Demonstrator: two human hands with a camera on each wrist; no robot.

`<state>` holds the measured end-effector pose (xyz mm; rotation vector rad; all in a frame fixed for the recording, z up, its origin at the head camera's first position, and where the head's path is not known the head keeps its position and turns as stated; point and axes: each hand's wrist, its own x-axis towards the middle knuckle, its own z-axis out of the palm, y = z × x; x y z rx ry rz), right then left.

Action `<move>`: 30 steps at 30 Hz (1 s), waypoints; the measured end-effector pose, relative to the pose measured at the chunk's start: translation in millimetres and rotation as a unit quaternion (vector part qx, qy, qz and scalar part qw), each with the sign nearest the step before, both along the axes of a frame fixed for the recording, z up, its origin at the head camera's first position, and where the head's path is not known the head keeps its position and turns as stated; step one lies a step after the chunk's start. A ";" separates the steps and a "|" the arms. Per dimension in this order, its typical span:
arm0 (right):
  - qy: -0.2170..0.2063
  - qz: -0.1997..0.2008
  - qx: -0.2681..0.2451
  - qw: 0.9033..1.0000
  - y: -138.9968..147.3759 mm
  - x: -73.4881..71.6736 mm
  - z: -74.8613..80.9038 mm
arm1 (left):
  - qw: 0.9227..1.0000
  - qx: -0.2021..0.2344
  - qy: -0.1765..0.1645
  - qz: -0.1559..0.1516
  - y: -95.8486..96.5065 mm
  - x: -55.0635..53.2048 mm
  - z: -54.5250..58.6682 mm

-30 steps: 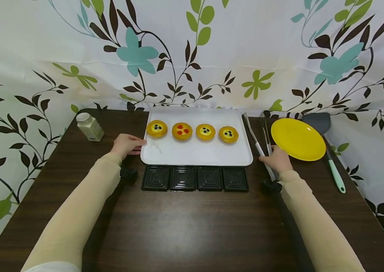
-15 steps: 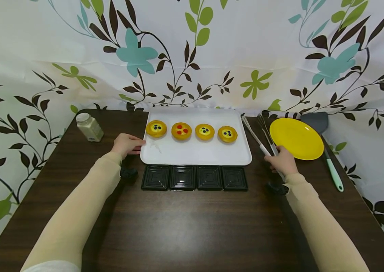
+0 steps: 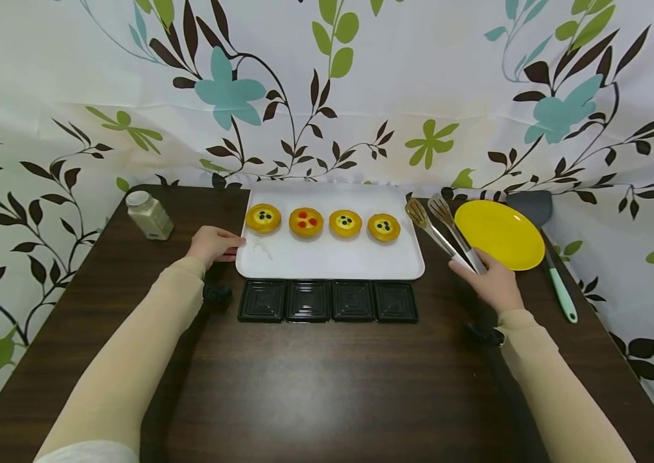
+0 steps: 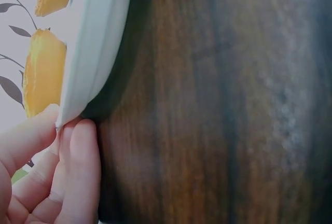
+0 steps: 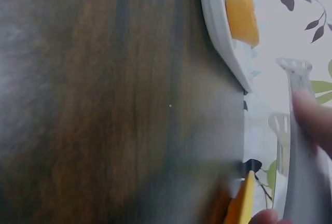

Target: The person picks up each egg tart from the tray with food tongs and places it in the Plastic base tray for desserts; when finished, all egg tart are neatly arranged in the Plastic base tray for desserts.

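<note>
My left hand [image 3: 213,245] pinches the left rim of a white tray [image 3: 332,262]. In the left wrist view the thumb lies on top of the tray's edge [image 4: 96,47] and the fingers are beneath it. Several fruit tarts stand in a row on the tray, one with red pieces [image 3: 306,222], the others, such as the rightmost tart [image 3: 384,227], with dark berries. Right of the tray, my right hand [image 3: 496,284] grips metal tongs [image 3: 448,233] by their pale handles. The tongs' slotted tips point away from me, spread apart, with nothing between them. The right wrist view shows the tongs [image 5: 301,182] blurred.
Several black square dishes [image 3: 308,301] line the tray's front edge. A yellow plate [image 3: 499,235] lies right of the tongs, beside a spatula [image 3: 562,296] with a green handle. A shaker jar [image 3: 150,216] stands at the back left. A patterned cloth [image 3: 327,116] hangs behind the table.
My right hand has lifted the tongs off the table and drawn them right and slightly nearer, their tips opening apart. My left hand stays on the tray's rim.
</note>
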<state>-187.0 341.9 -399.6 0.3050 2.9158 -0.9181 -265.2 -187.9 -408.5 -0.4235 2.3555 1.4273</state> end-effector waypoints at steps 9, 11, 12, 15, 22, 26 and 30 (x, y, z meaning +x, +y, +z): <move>0.015 0.029 0.001 0.999 -2.2 13.6 8.7 | 1.000 -0.002 0.002 -0.003 -1.7 0.6 1.2; 0.020 0.039 0.012 0.999 -3.4 16.3 8.7 | 1.000 -0.004 0.001 -0.003 -2.4 0.9 2.2; 0.022 0.045 0.016 0.999 -4.3 17.4 8.5 | 1.000 -0.005 0.001 -0.004 -2.7 1.1 2.6; 0.027 0.058 0.026 0.998 -7.1 19.7 7.4 | 1.000 -0.008 0.002 -0.006 -3.6 0.9 3.2; 0.023 0.074 0.050 0.996 -12.1 20.0 2.7 | 1.000 -0.002 -0.002 -0.005 -1.8 0.4 3.2; 0.030 0.077 0.065 0.994 -12.8 18.8 -0.3 | 1.000 -0.003 -0.004 -0.004 -0.6 0.4 2.7; 0.031 0.077 0.068 0.994 -12.9 17.4 -1.0 | 1.000 -0.004 -0.002 -0.005 0.6 0.2 2.4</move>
